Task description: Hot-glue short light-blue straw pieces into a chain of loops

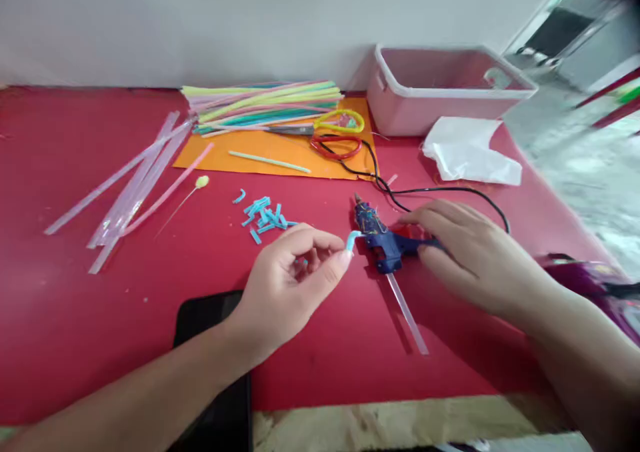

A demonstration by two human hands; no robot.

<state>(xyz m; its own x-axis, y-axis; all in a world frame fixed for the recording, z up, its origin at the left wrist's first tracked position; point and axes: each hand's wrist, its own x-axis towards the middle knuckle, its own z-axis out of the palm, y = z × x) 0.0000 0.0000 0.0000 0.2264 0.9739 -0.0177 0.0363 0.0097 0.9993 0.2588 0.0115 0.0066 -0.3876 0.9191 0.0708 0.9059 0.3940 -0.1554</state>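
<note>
Between thumb and forefinger, my left hand (295, 289) pinches a short, bent light-blue pipe cleaner piece (352, 240). Its upper end comes close to the blue hot glue gun (385, 245); whether they touch I cannot tell. My right hand (460, 249) has its thumb and fingers around the gun's handle, partly hiding it. The gun lies on its side, nozzle pointing away from me, and a clear glue stick (407, 313) sticks out of its back. Beyond my left hand is a small pile of cut blue pipe cleaner pieces (267, 215), with one curved piece (239, 196) beside it.
Pipe cleaners (265, 102) and scissors (300, 130) rest on an orange sheet (215, 162). Clear glue sticks (145, 179) lie left. A pale bin (425, 109), white paper (470, 149) and black cord (450, 189) are right. A black phone-like slab (213, 312) lies under my left forearm.
</note>
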